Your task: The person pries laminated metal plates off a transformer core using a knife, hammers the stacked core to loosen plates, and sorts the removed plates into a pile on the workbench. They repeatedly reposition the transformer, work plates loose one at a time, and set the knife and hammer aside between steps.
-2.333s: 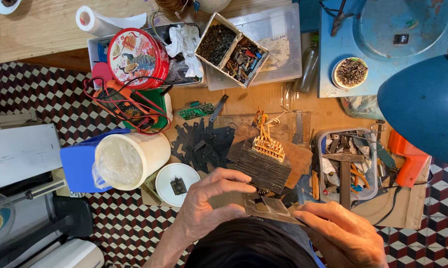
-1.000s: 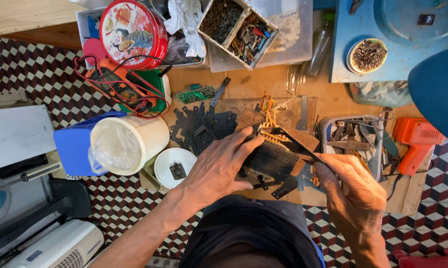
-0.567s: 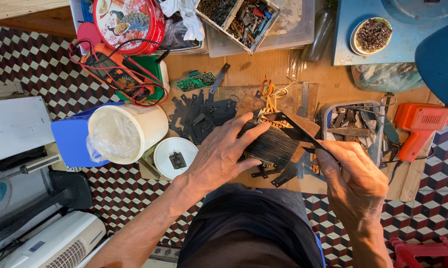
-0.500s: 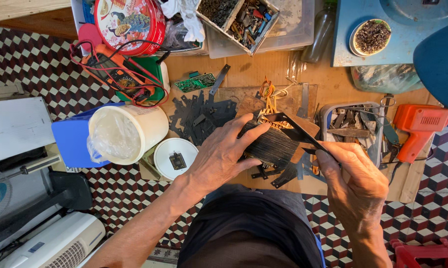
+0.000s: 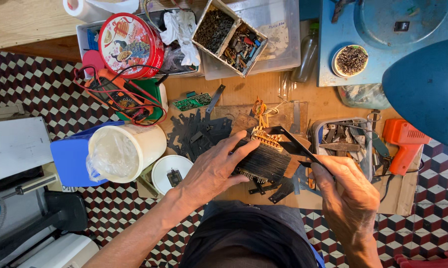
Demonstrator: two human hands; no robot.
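near the bench [image 5: 328, 106] front edge, the left hand [image 5: 211, 171] curls over a dark stack of plates [image 5: 263, 161]. the right hand [image 5: 350, 198] pinches one thin black plate [image 5: 294, 144], its tip at the stack. pulled crooked, it may bend or nick fingers.

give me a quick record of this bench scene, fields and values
left hand: left hand rests on the black stack of metal plates, holding it down
right hand: right hand pinches one thin black metal strip at the stack's right edge
loose plates: pile of black plates on the cardboard, left of the stack
left of hands: white bucket, small white lid
right of hands: tray of tools, orange tool
far side: red round tin
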